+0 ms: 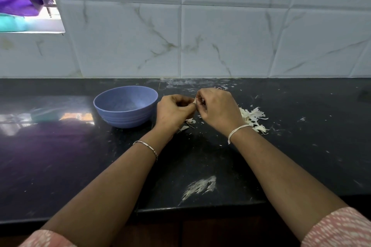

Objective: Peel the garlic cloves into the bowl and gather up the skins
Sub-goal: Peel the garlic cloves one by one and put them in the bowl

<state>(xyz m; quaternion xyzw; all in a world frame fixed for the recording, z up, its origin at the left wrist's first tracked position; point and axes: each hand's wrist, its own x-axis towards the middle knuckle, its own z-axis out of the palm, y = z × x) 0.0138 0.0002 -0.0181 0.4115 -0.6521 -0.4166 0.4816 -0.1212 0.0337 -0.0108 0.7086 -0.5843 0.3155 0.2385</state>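
Pink patterned sleeves frame the bottom corners, and both bare forearms reach from them across the front edge of the counter.

They meet over a small garlic clove, held just above the counter towards its back edge, near the middle. The left hand has its fingers curled in and pinches the clove from one side. The right hand, equally curled, nips at the pale tip that shows between them. How much skin is on the clove is hidden by the fingers.

A few scraps lie directly below the hands. The main heap of skins lies just right of the right hand. The blue bowl stands upright just left of the left hand, and no clove can be made out inside it.

Judging from this, peeling is the step in hand and gathering has not begun. The next move likely calls for stripping off the last skin, then a short carry leftward over the rim to drop the clove in. The skins are light and scattered, so sweeping them together will need care.
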